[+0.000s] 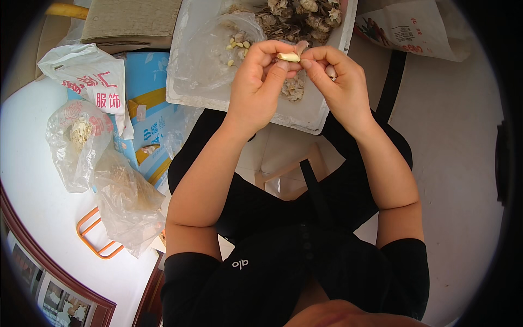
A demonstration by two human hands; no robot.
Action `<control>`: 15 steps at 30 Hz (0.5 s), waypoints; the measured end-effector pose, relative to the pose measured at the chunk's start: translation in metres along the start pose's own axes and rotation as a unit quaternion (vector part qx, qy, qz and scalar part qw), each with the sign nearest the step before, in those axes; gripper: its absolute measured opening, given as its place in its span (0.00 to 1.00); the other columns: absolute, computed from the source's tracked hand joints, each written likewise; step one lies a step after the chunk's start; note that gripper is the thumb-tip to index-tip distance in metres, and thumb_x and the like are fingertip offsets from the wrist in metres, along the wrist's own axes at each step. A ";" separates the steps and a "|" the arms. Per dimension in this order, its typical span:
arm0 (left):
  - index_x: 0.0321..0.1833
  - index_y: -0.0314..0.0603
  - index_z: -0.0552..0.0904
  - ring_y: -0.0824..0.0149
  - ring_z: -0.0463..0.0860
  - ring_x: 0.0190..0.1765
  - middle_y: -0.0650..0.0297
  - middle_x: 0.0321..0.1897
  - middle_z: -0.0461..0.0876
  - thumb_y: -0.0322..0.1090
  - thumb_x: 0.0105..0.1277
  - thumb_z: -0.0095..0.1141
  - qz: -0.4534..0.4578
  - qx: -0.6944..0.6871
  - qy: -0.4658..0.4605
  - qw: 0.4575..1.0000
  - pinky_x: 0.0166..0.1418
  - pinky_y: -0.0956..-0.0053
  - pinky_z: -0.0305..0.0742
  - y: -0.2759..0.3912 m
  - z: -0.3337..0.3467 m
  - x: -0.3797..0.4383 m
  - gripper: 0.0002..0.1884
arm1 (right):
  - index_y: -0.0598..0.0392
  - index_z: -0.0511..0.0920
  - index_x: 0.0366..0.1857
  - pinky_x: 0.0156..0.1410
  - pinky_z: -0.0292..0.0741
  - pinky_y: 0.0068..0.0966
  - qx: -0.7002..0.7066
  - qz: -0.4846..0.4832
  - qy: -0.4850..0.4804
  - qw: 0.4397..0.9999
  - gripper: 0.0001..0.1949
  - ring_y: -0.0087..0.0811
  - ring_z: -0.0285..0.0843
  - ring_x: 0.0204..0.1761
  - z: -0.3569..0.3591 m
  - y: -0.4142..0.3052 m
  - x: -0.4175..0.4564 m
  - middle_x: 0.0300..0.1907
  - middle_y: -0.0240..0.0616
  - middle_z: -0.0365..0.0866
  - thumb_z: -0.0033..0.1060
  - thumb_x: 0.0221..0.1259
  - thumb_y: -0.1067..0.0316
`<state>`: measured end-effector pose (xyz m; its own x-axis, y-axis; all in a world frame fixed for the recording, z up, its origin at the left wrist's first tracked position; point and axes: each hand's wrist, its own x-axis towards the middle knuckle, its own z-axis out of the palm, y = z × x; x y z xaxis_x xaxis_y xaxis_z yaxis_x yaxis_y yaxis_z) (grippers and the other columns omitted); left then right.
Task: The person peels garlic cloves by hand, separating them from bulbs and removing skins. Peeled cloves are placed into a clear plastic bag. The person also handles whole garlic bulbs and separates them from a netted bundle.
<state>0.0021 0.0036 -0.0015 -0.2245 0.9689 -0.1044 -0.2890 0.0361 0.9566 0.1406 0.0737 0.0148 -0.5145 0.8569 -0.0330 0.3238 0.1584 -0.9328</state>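
A mostly bare, pale yellow garlic clove (289,57) is pinched between the thumb and fingers of my left hand (257,88). My right hand (341,83) meets it, thumb and index fingertip at the clove's right end. A thin flap of garlic skin (302,47) stands up between the fingertips. Tucked in the curled fingers of my right hand is an unpeeled piece of garlic (331,72), partly covered. Both hands are above a white foam box (204,100). Several peeled cloves (239,44) lie on a clear plastic bag (200,53) inside it.
Dry garlic bulbs (312,18) fill the box's far right, with loose skins (293,89) below my hands. Left of the box are a blue carton (149,81), a white printed bag (88,69) and a clear bag (79,139). Another printed bag (412,32) lies right.
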 end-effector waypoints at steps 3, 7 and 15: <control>0.52 0.36 0.69 0.68 0.79 0.51 0.57 0.49 0.77 0.26 0.70 0.45 -0.022 -0.023 0.005 0.999 0.55 0.74 0.76 -0.001 0.002 -0.001 0.09 | 0.58 0.80 0.35 0.31 0.68 0.20 0.001 0.003 0.007 1.000 0.06 0.21 0.69 0.25 0.000 0.001 0.001 0.24 0.32 0.74 0.59 0.58 0.69; 0.50 0.37 0.71 0.67 0.80 0.51 0.59 0.46 0.78 0.30 0.69 0.50 -0.042 -0.014 0.002 0.999 0.55 0.74 0.76 0.002 0.002 -0.002 0.10 | 0.58 0.80 0.33 0.31 0.69 0.21 -0.037 -0.014 0.019 0.999 0.05 0.22 0.70 0.25 0.002 0.003 0.001 0.25 0.32 0.74 0.59 0.57 0.69; 0.51 0.39 0.73 0.66 0.80 0.51 0.59 0.44 0.78 0.33 0.70 0.49 -0.110 -0.059 0.035 0.992 0.56 0.70 0.77 0.005 -0.002 0.000 0.10 | 0.58 0.79 0.33 0.30 0.68 0.18 -0.009 0.016 0.016 1.000 0.05 0.20 0.69 0.24 0.002 0.005 0.000 0.24 0.31 0.74 0.59 0.56 0.70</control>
<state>-0.0013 0.0033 0.0029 -0.2062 0.9214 -0.3294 -0.4445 0.2117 0.8704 0.1405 0.0737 0.0097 -0.4786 0.8765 -0.0521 0.3545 0.1386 -0.9248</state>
